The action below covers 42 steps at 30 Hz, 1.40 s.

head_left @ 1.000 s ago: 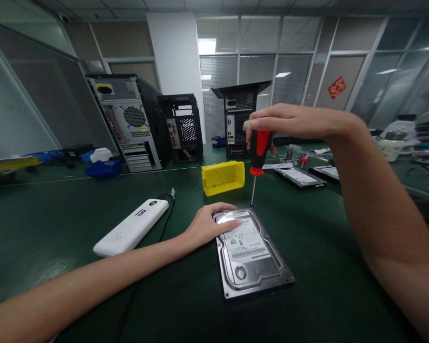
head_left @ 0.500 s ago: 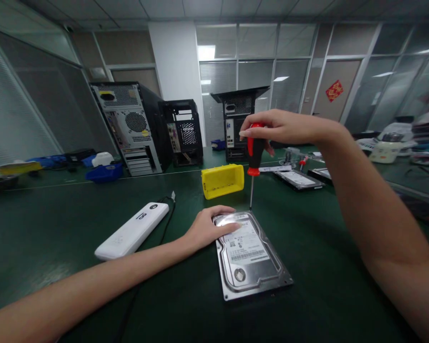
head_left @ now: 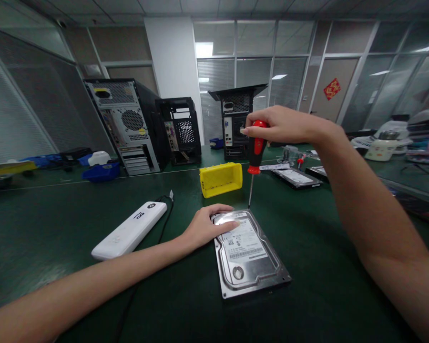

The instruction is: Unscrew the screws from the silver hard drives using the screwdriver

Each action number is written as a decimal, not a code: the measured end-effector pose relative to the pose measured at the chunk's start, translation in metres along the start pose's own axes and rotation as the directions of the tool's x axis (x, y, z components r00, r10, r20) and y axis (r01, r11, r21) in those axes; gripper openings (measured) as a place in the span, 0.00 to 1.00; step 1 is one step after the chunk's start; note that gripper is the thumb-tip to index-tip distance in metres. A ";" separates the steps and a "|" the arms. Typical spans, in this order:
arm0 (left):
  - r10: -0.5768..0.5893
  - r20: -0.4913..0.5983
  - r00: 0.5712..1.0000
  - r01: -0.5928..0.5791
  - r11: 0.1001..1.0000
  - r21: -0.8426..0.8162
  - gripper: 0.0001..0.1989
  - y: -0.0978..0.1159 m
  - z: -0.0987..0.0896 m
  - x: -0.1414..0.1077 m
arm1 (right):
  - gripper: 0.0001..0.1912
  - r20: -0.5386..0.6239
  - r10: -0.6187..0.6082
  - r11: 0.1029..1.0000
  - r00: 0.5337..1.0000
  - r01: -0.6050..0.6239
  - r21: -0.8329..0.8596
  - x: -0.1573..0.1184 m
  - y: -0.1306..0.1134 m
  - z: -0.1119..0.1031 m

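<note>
A silver hard drive with a white label lies flat on the dark green table. My left hand grips its far left corner, thumb on the label and fingers along the far edge. My right hand is closed round the top of a red and black screwdriver. The screwdriver stands nearly upright, its tip at the far right corner of the drive. Whether the tip sits in a screw is too small to tell. Just behind the drive, a yellow bin lies with its opening toward me.
A white power bank with a black cable lies to the left. Computer cases stand at the back. More hard drives lie at the right rear. A blue bin is at the left rear.
My right hand has turned a little around the screwdriver handle, and its fingers sit differently. The whole view has shifted slightly; the hard drive and my left hand keep their places on the table.
</note>
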State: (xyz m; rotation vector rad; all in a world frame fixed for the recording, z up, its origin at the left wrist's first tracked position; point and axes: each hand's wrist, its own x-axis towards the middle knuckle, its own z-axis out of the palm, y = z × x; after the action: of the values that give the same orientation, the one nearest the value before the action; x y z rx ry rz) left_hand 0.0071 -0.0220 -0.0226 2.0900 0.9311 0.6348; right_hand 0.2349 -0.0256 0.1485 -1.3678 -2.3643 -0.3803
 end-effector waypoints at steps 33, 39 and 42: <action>-0.024 0.005 1.000 0.024 1.000 0.002 0.25 0.004 -0.001 0.000 | 0.10 0.116 0.071 0.945 0.991 -0.103 0.309 -0.003 0.002 0.000; -0.010 0.003 1.000 0.010 1.000 -0.015 0.27 0.001 0.000 -0.001 | 0.16 0.003 0.072 0.985 0.997 -0.071 0.155 -0.001 -0.012 0.002; 0.001 -0.007 1.000 -0.002 1.000 -0.006 0.26 0.001 0.000 0.000 | 0.13 -0.033 0.031 0.982 0.999 -0.024 0.189 0.000 -0.014 0.004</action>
State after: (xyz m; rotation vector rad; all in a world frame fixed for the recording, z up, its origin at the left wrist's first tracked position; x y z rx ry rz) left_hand 0.0075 -0.0228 -0.0215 2.0848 0.9305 0.6449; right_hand 0.2222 -0.0310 0.1447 -1.2926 -2.2843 -0.1657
